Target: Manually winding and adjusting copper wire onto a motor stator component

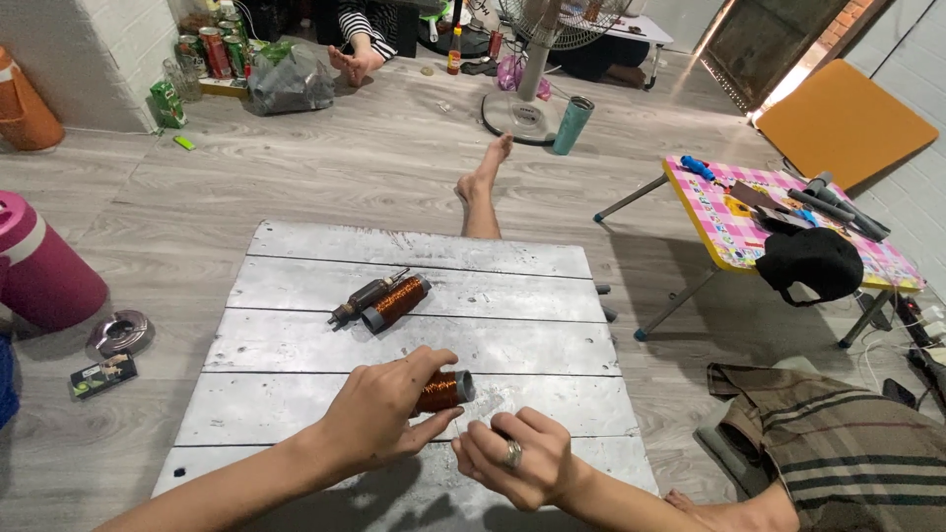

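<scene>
Copper wire coil (440,391), wound on a grey tube, is held over the worktop (296,414) in the closed left hand (379,412), the right hand (514,463) pinching beside it; judged rigid, fairly heavy, best gripped by the tube ends.

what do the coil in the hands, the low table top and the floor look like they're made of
The small coil on a grey tube, held in the left hand: shiny orange-brown windings, likely copper wire; the dull grey core looks like plastic, though that is uncertain. The low plank table: separate boards with dark gaps, wood under worn silvery-white paint. The floor: pale grey wood-grain planks, possibly laminate or vinyl.
</scene>
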